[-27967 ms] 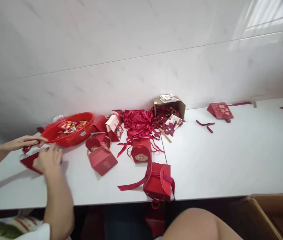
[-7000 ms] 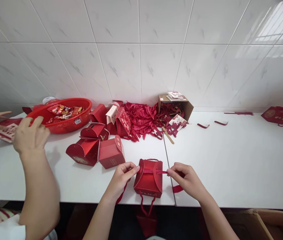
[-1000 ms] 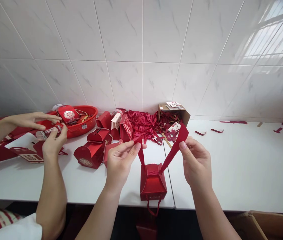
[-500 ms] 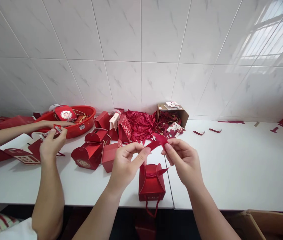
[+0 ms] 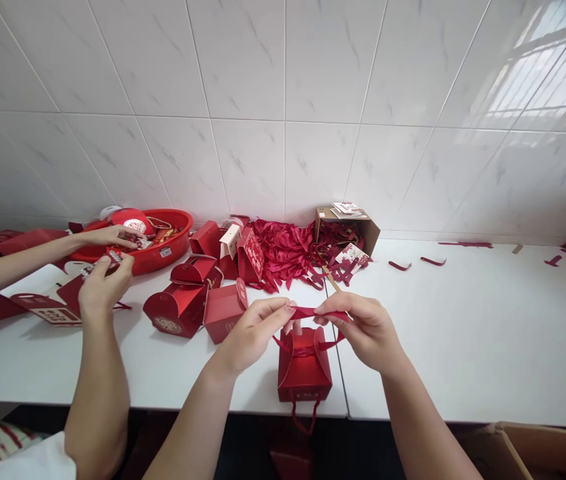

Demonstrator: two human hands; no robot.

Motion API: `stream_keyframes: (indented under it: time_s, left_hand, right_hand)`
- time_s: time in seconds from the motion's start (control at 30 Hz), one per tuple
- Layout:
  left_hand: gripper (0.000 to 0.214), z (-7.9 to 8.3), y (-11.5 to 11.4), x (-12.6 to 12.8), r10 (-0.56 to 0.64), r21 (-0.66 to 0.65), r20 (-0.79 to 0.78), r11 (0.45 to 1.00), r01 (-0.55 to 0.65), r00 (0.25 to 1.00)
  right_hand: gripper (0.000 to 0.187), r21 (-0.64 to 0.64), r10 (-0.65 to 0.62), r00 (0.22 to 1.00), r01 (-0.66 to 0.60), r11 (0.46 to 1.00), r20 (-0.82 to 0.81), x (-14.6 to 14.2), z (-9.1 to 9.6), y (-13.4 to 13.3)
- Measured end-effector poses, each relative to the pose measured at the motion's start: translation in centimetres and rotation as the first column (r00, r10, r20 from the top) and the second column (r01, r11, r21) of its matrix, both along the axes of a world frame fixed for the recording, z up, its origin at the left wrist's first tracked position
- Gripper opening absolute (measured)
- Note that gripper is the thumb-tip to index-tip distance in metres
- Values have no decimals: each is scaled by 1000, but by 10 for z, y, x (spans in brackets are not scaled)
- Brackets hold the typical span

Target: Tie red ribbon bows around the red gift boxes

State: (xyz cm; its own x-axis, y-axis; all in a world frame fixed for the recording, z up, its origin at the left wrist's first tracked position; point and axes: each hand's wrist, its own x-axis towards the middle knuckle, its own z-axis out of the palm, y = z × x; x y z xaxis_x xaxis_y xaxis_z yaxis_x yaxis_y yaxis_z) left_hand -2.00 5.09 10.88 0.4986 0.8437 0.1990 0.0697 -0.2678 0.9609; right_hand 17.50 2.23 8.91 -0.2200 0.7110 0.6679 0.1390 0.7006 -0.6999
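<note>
Just above a small red gift box, my left hand (image 5: 261,328) and my right hand (image 5: 360,327) pinch a red ribbon (image 5: 305,312) stretched between them. The red gift box (image 5: 304,373) stands upright near the table's front edge, with ribbon across its top and a twisted cord handle hanging over the edge. Ribbon ends show at both sides of its top, partly hidden by my fingers. Left of my left hand sit a pinkish-red box (image 5: 225,312) and a red box with a round gold emblem (image 5: 175,310).
Behind are a heap of red ribbons (image 5: 283,250) and a cardboard box (image 5: 370,235) lying on its side with scraps. At left, a co-worker's hands (image 5: 105,283) hold a wrapped packet and reach into a red basin (image 5: 183,240). An open carton (image 5: 543,440) stands lower right.
The ribbon is now pulled flatter and lower between my hands, which have come down closer to the box. The co-worker's far hand has shifted over the basin, fingers now spread.
</note>
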Motion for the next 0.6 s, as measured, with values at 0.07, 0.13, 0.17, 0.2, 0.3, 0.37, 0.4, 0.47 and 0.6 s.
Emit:
stream_keyframes:
  time_s: [0.07,0.13,0.17,0.2,0.3,0.37,0.4,0.47,0.6]
  left_hand:
    - [29,-4,3,1,19,-69,57,998,-15,998]
    - [27,-6,5,3,43,-127,91,991,-32,995]
    - [26,-7,5,3,53,-155,107,987,-36,993]
    - [26,-7,6,4,58,-183,123,983,-35,991]
    - [25,-7,8,3,85,-247,175,968,-40,981]
    - [26,-7,8,0,97,-244,193,969,-48,976]
    - [27,-7,8,-1,83,-229,181,973,-40,980]
    - [32,-6,6,-5,28,-178,124,984,-5,992]
    - [33,-5,-2,-8,-10,0,-23,1000,10,1000]
  right_hand:
    - [27,106,3,995,-13,994,95,3,0,2]
    - [29,168,2,987,-30,985,160,4,0,2]
    - [30,189,-4,981,-33,982,192,4,1,3]
    - [32,209,-18,974,-30,978,224,4,1,3]
    - [32,271,-101,939,9,963,328,5,2,4]
    - [30,298,-166,909,48,953,382,7,2,4]
    - [29,307,-192,896,66,949,401,8,2,4]
    - [29,319,-228,877,91,943,423,9,2,4]
    - [31,339,-248,883,111,934,397,9,-2,4]
